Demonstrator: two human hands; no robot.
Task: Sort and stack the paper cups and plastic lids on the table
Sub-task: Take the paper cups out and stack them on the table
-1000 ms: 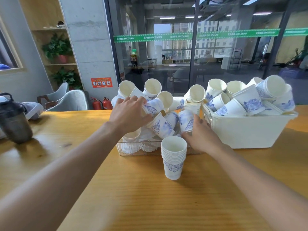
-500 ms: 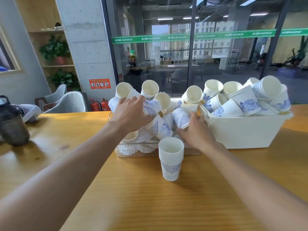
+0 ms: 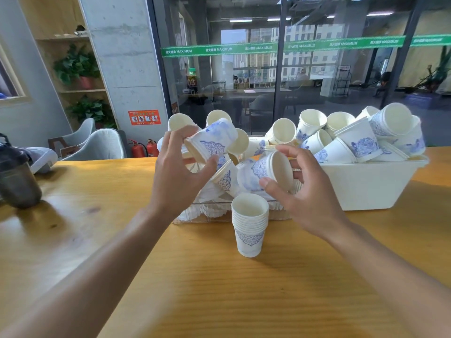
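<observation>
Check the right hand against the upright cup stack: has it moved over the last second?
Yes. The right hand has lifted from low beside the cup stack to above its rim, nearer the camera, now holding a paper cup on its side.

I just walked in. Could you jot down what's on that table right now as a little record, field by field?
surface: wooden table
left hand: holds a paper cup on its side
right hand: holds another cup on its side, mouth toward the palm
stack: nested cups, upright, in front of the clear tray
clear tray: loose cups on top, white lids beneath
white bin: heaped with loose cups, right of the tray
far left: dark bottle
</observation>
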